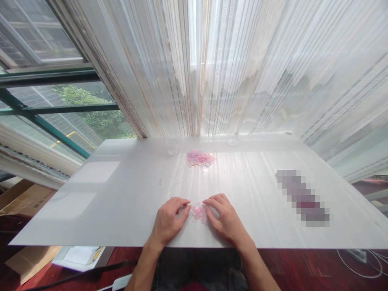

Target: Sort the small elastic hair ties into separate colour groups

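Note:
Both my hands rest on the white table (121, 194) near its front edge, either side of a small clump of thin pink bands (198, 211). My left hand (169, 218) has its fingers curled, the fingertips pinched at the clump's left side. My right hand (222, 216) lies palm down with bent fingers touching the clump's right side. Farther back on the table sits a bigger pile of pink bands (200, 158). One stray pink band (160, 181) lies alone to the left.
A clear small container (172, 148) and a clear round lid (233, 142) stand near the table's far edge. A blurred-out patch (303, 198) lies at the right. Sheer curtains (242, 68) hang behind. Cardboard boxes (24, 198) and cables are on the floor.

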{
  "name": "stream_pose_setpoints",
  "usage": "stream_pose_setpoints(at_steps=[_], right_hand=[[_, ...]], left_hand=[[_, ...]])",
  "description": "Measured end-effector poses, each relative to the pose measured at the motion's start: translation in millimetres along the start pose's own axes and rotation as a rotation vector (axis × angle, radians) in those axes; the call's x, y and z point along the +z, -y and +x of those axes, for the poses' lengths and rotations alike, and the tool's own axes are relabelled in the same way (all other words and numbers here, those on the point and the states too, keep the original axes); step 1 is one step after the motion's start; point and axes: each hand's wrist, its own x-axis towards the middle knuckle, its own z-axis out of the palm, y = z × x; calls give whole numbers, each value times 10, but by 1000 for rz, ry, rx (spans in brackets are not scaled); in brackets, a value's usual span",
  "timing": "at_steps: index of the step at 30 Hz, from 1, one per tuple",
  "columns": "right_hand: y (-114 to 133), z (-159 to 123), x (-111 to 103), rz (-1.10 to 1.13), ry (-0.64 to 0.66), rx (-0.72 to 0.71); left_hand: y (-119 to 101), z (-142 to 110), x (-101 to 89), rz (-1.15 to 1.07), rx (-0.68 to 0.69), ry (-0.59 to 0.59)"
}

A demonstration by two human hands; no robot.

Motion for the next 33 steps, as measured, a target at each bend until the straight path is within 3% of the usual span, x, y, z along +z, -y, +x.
stream_pose_setpoints(at_steps=[8,16,24,33], right_hand=[[7,-59,-6,-56,123,-43],[-14,-47,51,-115,114,-5],[64,7,14,-140,45,35],[90,18,-23,-180,67,33]], left_hand=[[-43,-41,-94,36,82,64],[11,-43,-12,81,137,78],[126,-72,18,-26,150,49],[124,-54,47,-14,174,27]])
